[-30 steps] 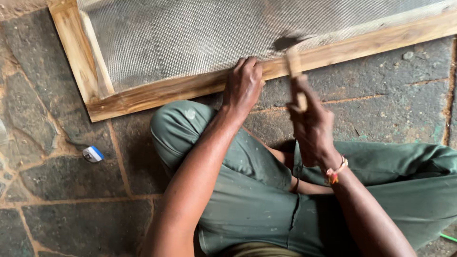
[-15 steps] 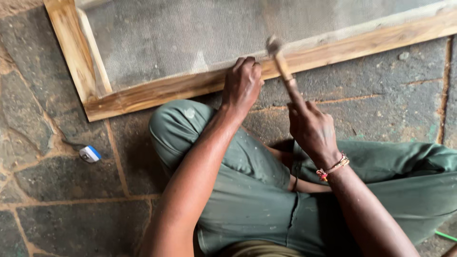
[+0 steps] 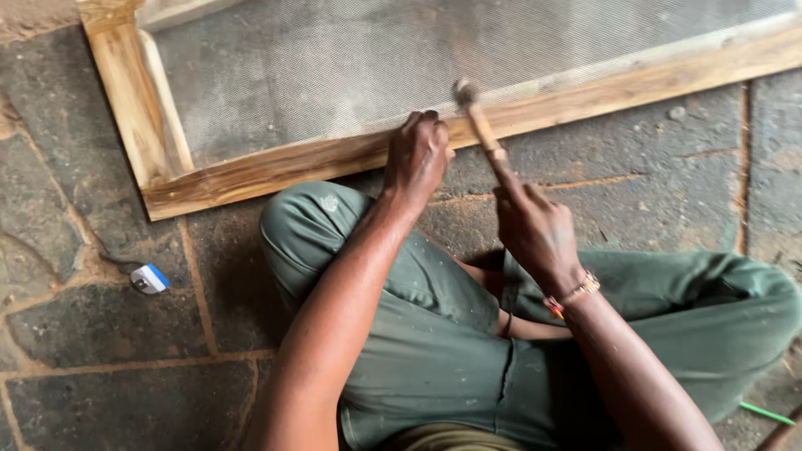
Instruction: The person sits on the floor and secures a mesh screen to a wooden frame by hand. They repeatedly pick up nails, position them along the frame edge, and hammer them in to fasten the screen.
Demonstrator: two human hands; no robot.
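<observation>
Down on the left, a small white and blue tape measure (image 3: 149,278) lies on the stone floor (image 3: 100,334), well apart from both hands. Above it runs the left upright of a wooden frame (image 3: 125,100), which meets the bottom rail at a corner and encloses a sheet of fine grey wire mesh (image 3: 376,58); the mesh is the only thing the frame holds, and its lower edge lies along the bottom rail.

Further right, the left hand (image 3: 420,159) rests on the near edge of that bottom rail, its fingers curled together and bent over the wood, pressing down just beside the spot where the hammer head sits. Whether something small is pinched under the fingertips cannot be told, since the knuckles hide them.

Just to the right of it, the hammer (image 3: 480,125) stands tilted, its dark metal head up at the inner edge of the rail where mesh meets wood, and its wooden handle slanting down and right into the right hand (image 3: 535,234). That hand is wrapped tightly round the lower handle, with the forefinger stretched up along it. A beaded bracelet (image 3: 572,294) circles the right wrist.

Below both arms, the person's crossed legs in green trousers (image 3: 434,334) fill the foreground, the left knee touching the floor just beneath the rail.
</observation>
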